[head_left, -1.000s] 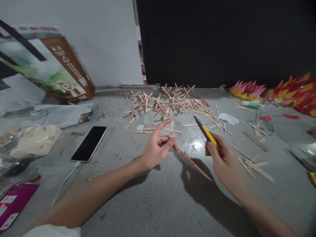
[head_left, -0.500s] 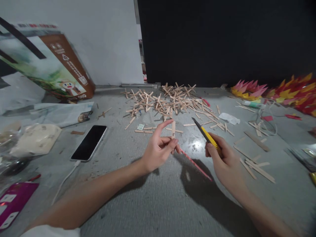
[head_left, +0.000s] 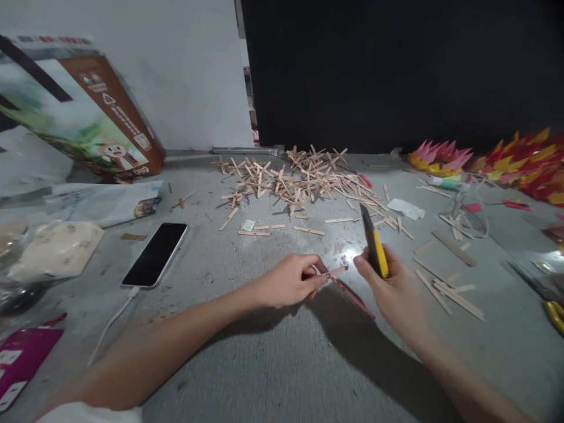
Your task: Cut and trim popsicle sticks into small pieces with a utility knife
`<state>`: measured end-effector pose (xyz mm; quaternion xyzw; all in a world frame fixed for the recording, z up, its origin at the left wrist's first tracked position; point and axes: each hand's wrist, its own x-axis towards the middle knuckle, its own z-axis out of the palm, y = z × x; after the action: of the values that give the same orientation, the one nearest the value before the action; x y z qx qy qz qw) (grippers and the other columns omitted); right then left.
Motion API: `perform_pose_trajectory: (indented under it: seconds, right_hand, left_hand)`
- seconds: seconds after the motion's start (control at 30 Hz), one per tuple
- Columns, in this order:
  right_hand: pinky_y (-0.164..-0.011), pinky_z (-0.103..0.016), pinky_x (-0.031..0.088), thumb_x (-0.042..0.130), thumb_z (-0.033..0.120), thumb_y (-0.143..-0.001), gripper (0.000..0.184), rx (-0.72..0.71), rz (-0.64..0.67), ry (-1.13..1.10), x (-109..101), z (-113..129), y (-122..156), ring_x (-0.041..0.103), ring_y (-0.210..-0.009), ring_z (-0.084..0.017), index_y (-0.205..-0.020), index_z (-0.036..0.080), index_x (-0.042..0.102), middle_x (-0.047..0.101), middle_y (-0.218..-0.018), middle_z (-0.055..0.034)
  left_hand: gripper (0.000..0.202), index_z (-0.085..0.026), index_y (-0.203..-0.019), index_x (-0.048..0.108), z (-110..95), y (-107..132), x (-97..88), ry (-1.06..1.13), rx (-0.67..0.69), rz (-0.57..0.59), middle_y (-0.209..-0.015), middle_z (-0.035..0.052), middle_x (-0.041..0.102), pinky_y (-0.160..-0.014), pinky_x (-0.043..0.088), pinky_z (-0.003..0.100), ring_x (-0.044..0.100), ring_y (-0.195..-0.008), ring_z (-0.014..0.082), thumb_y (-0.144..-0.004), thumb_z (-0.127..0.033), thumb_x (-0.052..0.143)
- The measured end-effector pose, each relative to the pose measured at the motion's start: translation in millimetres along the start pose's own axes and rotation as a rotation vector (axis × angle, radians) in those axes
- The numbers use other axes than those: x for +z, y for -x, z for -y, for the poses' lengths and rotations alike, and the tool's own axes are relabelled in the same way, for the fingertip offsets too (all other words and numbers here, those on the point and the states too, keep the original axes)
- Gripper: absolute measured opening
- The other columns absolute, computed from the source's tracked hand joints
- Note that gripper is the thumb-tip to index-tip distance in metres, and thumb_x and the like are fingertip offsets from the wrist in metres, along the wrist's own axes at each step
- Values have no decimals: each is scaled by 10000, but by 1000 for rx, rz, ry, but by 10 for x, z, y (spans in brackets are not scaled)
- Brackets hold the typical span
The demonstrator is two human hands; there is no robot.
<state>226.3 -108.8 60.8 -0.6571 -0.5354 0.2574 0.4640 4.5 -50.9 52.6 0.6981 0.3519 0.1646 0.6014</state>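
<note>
My left hand (head_left: 293,279) pinches a short wooden stick (head_left: 336,271), held low over the grey table (head_left: 273,364) and pointing right. My right hand (head_left: 392,288) is closed round a yellow and black utility knife (head_left: 373,249), blade end up, its thumb close to the stick's free end. A thin red stick (head_left: 352,296) lies on the table just below both hands. A big heap of crossed wooden sticks (head_left: 295,179) is spread farther back.
A black phone (head_left: 155,254) on a white cable lies at the left, by a plastic bag (head_left: 53,249) and a tilted brown carton (head_left: 83,111). Loose longer sticks (head_left: 445,291) lie right of my right hand. Red and yellow paper flowers (head_left: 497,161) sit at the far right.
My left hand has dropped toward the table and turned the stick from upright to level. My right hand has swung the knife upright and moved closer to the stick.
</note>
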Motion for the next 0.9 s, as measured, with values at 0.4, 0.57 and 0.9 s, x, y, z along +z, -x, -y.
perform_pose_trajectory:
  seconds: [0.4, 0.57, 0.9]
  right_hand:
    - [-644, -281, 457, 800, 473, -844, 368, 69, 246, -81, 256, -44, 128, 573, -684, -161, -837, 230, 525, 620, -770, 12]
    - [-616, -279, 395, 665, 554, -964, 367, 32, 259, -36, 163, -36, 130, 496, -650, -150, -863, 227, 532, 571, -736, 24]
    - [-605, -299, 382, 444, 610, -1083, 423, 14, 196, -131, 26, -96, 11, 472, -626, -161, -990, 231, 606, 523, -696, 24]
  left_hand:
    - [269, -155, -1029, 667, 140, -129, -28, 199, 107, -206, -830, 62, 729, -737, 503, 285, 676, -774, 172, -964, -415, 681]
    - [281, -197, -1000, 662, 227, -158, -163, -179, 91, -186, -833, 37, 685, -718, 467, 307, 622, -757, 183, -1075, -374, 457]
    - [324, -205, -1304, 633, 501, -314, -488, -780, 232, -385, -1276, 114, 595, -1107, 402, 465, 533, -1249, 274, -1120, -285, 378]
